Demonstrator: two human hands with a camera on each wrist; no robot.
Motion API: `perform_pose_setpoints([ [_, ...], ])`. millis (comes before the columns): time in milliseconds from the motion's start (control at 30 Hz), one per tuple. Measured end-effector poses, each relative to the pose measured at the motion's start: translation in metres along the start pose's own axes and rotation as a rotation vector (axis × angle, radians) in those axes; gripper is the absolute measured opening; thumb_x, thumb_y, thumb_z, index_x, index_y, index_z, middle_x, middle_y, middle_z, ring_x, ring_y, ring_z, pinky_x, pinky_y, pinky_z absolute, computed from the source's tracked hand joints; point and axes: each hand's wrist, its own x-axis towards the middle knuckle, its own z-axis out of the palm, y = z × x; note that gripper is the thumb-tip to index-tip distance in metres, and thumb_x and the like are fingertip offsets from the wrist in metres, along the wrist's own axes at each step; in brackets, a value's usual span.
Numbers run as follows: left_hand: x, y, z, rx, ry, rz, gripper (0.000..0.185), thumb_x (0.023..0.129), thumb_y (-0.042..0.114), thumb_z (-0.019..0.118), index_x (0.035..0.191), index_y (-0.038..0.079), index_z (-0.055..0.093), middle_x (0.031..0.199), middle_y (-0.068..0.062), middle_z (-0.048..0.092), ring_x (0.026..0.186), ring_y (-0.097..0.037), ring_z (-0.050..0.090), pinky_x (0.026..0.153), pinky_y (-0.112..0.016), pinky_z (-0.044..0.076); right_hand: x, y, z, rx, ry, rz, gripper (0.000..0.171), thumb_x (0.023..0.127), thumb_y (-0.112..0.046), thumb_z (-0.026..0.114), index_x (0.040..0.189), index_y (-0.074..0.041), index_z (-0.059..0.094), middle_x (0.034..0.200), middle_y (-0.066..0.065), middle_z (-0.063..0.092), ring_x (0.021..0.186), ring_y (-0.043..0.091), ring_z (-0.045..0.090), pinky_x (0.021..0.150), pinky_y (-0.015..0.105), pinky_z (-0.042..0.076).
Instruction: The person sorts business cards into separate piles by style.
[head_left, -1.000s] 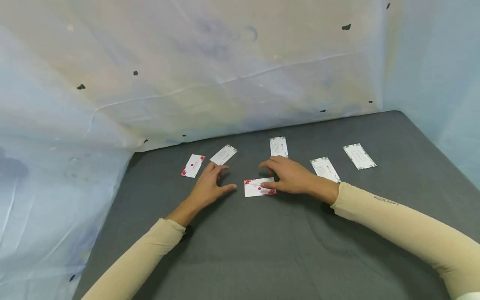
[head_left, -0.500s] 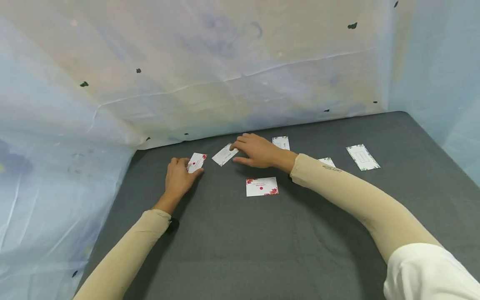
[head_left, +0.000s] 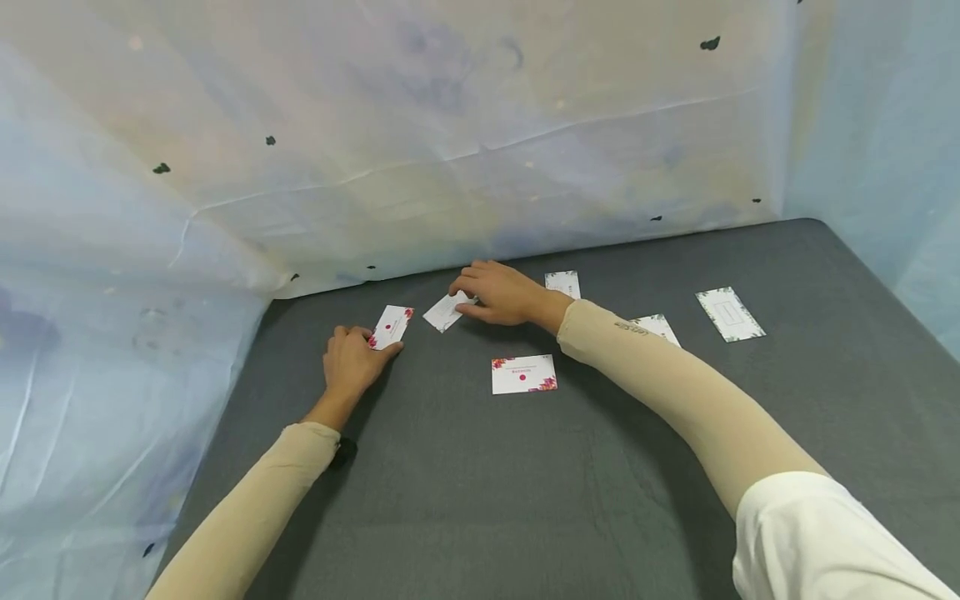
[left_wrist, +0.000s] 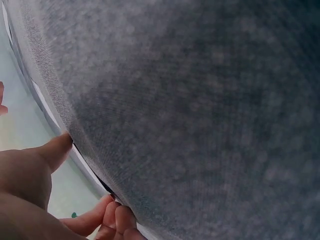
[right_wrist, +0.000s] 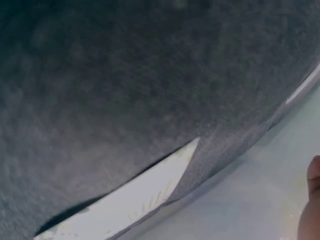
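My left hand [head_left: 377,340] pinches the near end of a small white card with red flowers [head_left: 393,322] at the back left of the grey table [head_left: 525,483]. In the left wrist view its thumb and fingers [left_wrist: 112,220] close on a thin edge. My right hand [head_left: 457,300] reaches across and pinches a white card with green print [head_left: 441,315] just right of the first. In the right wrist view that green-printed card [right_wrist: 140,205] has one edge raised off the cloth, with a shadow beneath.
A second red-flowered card [head_left: 523,373] lies flat in the middle. Three more green-edged cards [head_left: 562,283] [head_left: 660,327] [head_left: 729,313] lie in a row to the right. A pale plastic sheet [head_left: 450,150] walls the back and both sides.
Both hands left the middle card and moved back and left. The left went to the red-flowered card, the right to the green-printed card, whose edge has come up.
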Motion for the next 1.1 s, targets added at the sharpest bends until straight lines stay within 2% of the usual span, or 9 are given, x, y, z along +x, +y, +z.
perform_pose_setpoints([
  [167,-0.001,-0.002,0.001,-0.016,0.007,-0.011,0.068,0.085,0.053,0.071,0.125,-0.002,0.063,0.123,-0.024,0.055,0.106,-0.041,0.057,0.086,-0.053,0.046,-0.001,-0.002,0.003,0.017,0.004,0.023,0.036,0.102,-0.039,0.053,0.130,-0.017,0.062,0.109,0.003,0.061,0.100,0.018,0.053,0.095,0.040,0.042],
  [333,-0.001,-0.002,0.002,-0.062,0.062,0.005,0.066,0.084,0.049,0.074,0.125,-0.002,0.063,0.123,-0.023,0.055,0.109,-0.040,0.055,0.090,-0.053,0.044,-0.001,-0.004,0.005,0.035,-0.003,0.032,0.040,0.101,-0.040,0.056,0.133,-0.016,0.059,0.108,0.003,0.061,0.100,0.017,0.053,0.095,0.040,0.042],
  [433,-0.001,0.000,0.003,-0.126,0.086,0.070,0.064,0.085,0.046,0.076,0.127,-0.001,0.062,0.123,-0.021,0.053,0.112,-0.037,0.051,0.094,-0.051,0.041,0.000,-0.005,0.006,0.033,-0.012,0.033,0.047,0.100,-0.043,0.058,0.138,-0.016,0.055,0.107,0.002,0.061,0.100,0.016,0.052,0.093,0.039,0.043],
  [567,-0.004,0.007,0.005,-0.190,0.077,0.210,0.062,0.084,0.041,0.078,0.129,0.001,0.060,0.121,-0.017,0.052,0.110,-0.033,0.048,0.095,-0.050,0.040,0.002,-0.007,0.006,0.045,-0.017,0.025,0.057,0.096,-0.045,0.063,0.144,-0.018,0.049,0.110,0.003,0.062,0.102,0.018,0.052,0.093,0.041,0.044],
  [767,-0.009,0.018,0.007,-0.171,0.031,0.386,0.060,0.084,0.038,0.080,0.130,0.005,0.060,0.115,-0.012,0.050,0.099,-0.028,0.049,0.087,-0.045,0.043,0.003,-0.011,0.005,0.078,-0.074,0.045,0.075,0.091,-0.051,0.068,0.151,-0.019,0.039,0.120,0.003,0.060,0.111,0.019,0.053,0.100,0.043,0.044],
  [900,-0.010,0.021,0.008,-0.168,0.004,0.450,0.057,0.084,0.038,0.080,0.130,0.009,0.061,0.114,-0.010,0.049,0.096,-0.024,0.049,0.083,-0.041,0.042,0.003,-0.012,0.006,0.089,-0.103,0.050,0.078,0.088,-0.051,0.071,0.152,-0.018,0.040,0.119,0.000,0.060,0.109,0.017,0.053,0.098,0.041,0.045],
  [1100,-0.010,0.017,0.012,-0.171,0.014,0.499,0.055,0.083,0.037,0.081,0.128,0.011,0.061,0.115,-0.008,0.050,0.095,-0.023,0.050,0.082,-0.038,0.042,0.004,-0.012,0.010,0.080,-0.110,0.035,0.068,0.088,-0.052,0.071,0.144,-0.018,0.051,0.117,0.000,0.059,0.108,0.017,0.054,0.098,0.040,0.044],
])
